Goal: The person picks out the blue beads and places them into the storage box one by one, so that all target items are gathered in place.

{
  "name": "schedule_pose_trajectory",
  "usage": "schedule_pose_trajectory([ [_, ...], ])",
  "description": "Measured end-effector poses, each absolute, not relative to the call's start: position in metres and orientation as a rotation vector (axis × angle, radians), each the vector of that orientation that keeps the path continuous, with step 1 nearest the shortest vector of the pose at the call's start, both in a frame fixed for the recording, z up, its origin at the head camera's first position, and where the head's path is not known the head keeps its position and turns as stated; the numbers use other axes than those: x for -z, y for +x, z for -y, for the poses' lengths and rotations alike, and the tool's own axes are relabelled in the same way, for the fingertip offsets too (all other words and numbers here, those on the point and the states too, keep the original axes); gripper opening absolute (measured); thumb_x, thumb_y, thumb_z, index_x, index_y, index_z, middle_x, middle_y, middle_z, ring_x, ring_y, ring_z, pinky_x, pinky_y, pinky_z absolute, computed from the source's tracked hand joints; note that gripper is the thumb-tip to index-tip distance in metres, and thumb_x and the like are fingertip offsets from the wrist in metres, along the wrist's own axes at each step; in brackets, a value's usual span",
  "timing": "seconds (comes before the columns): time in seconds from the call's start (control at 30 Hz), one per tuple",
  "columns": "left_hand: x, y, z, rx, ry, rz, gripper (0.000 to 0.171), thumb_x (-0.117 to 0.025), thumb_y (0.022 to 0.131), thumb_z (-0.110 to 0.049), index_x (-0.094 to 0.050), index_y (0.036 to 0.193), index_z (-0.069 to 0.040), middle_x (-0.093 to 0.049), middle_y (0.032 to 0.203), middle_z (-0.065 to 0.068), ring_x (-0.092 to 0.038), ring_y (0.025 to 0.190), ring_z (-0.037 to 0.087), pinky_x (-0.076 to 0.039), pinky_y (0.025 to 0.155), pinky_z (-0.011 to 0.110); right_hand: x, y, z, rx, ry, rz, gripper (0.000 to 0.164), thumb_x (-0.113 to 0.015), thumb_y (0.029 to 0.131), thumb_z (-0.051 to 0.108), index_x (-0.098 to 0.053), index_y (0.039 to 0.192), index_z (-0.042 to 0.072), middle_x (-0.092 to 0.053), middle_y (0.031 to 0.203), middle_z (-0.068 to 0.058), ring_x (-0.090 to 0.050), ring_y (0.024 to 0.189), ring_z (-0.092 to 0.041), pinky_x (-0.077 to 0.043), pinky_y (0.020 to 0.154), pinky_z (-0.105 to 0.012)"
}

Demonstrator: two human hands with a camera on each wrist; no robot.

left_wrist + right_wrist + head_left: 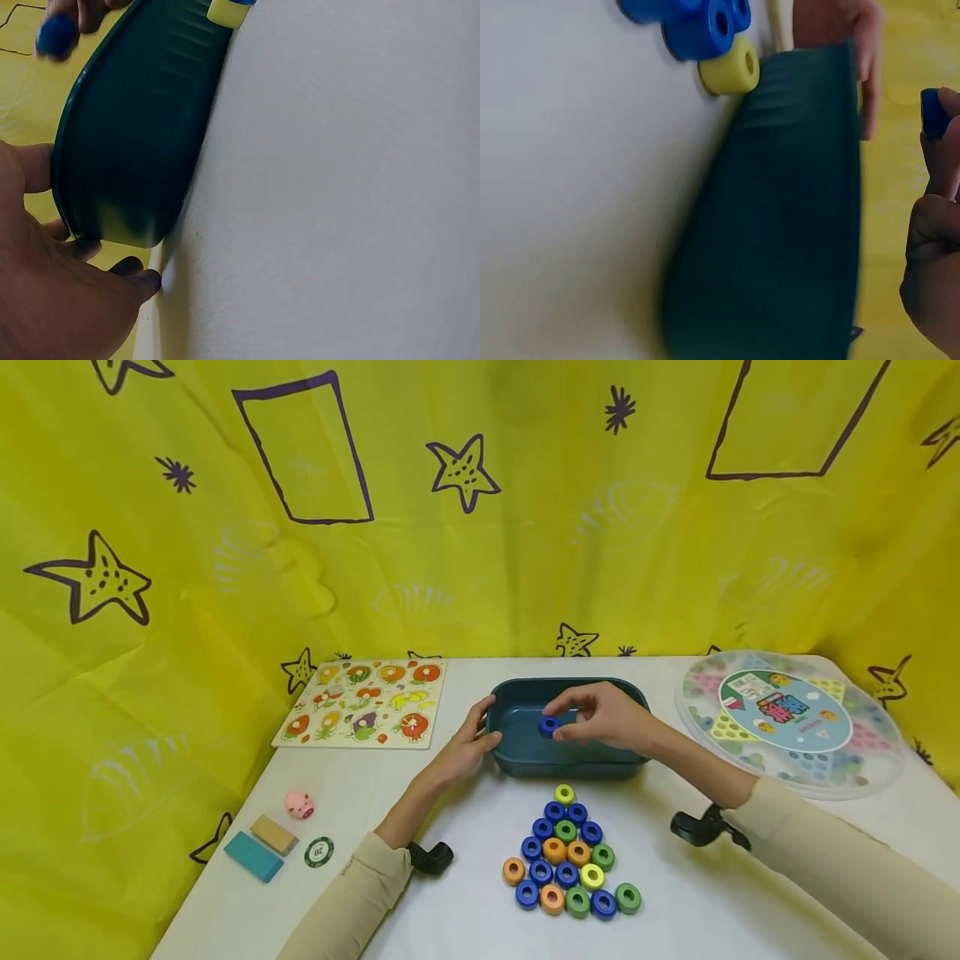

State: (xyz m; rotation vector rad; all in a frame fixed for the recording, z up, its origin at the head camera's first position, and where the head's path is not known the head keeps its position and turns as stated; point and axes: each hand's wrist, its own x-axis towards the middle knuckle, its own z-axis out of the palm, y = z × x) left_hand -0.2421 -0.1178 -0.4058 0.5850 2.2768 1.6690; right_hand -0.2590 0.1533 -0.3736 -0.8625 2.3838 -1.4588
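A blue ring bead is pinched between the thumb and fingertips of my right hand, held over the dark teal plastic basin. In the right wrist view the same blue bead shows above the basin's rim. My left hand grips the basin's left end, its fingers at the rim and end wall in the left wrist view. In front of the basin, ring beads in blue, orange, green and yellow lie in a rough triangle, with a yellow bead at its tip nearest the basin.
A wooden fruit puzzle board lies back left, and a round clear lidded box back right. On the left are a pink pig toy, a tan block, a teal block and a round chip. Yellow curtain hangs behind.
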Motion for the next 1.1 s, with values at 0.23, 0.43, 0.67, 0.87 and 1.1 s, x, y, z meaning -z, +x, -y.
schedule_pose_trajectory([
  [0.23,0.404,-0.24,0.118,-1.647,0.579,-2.285,0.06,-0.043,0.098,-0.012,-0.012,0.149,-0.009,-0.01,0.153,0.015,-0.013,0.137,0.035,-0.019,0.106,0.05,0.398,-0.292,-0.12,1.302,-0.921,-2.302,0.029,-0.076,0.078,0.024,-0.069,0.105,0.017,-0.066,0.102,-0.001,-0.056,0.059,-0.021,-0.051,0.054,-0.036],
  [0.43,0.417,-0.249,0.12,-1.674,0.561,-2.266,0.06,-0.043,0.098,-0.013,-0.013,0.149,-0.014,-0.011,0.153,0.011,-0.014,0.137,0.033,-0.02,0.106,0.05,0.41,-0.306,-0.107,1.215,-0.974,-2.26,0.027,-0.074,0.079,0.016,-0.068,0.105,0.013,-0.067,0.102,-0.002,-0.059,0.061,-0.019,-0.052,0.055,-0.033],
  [0.67,0.435,-0.259,0.12,-1.675,0.566,-2.306,0.058,-0.045,0.098,-0.021,-0.016,0.148,-0.026,-0.014,0.153,0.001,-0.016,0.137,0.026,-0.019,0.107,0.046,0.421,-0.31,-0.103,1.115,-1.0,-2.231,0.024,-0.073,0.08,0.013,-0.069,0.104,0.013,-0.067,0.099,0.0,-0.057,0.06,-0.014,-0.049,0.052,-0.027],
  [0.87,0.433,-0.258,0.118,-1.67,0.551,-2.335,0.058,-0.045,0.097,-0.021,-0.017,0.148,-0.025,-0.015,0.153,0.0,-0.018,0.137,0.026,-0.021,0.107,0.047,0.423,-0.31,-0.104,1.085,-1.037,-2.24,0.023,-0.072,0.08,0.009,-0.07,0.104,0.013,-0.067,0.098,0.001,-0.058,0.071,-0.014,-0.048,0.054,-0.026],
  [1.1,0.437,-0.259,0.121,-1.681,0.546,-2.323,0.058,-0.046,0.097,-0.022,-0.017,0.148,-0.026,-0.015,0.153,0.002,-0.018,0.137,0.027,-0.021,0.106,0.047,0.415,-0.304,-0.108,1.16,-0.994,-2.264,0.029,-0.074,0.08,0.019,-0.068,0.107,0.011,-0.066,0.105,-0.001,-0.06,0.07,-0.018,-0.052,0.059,-0.033],
])
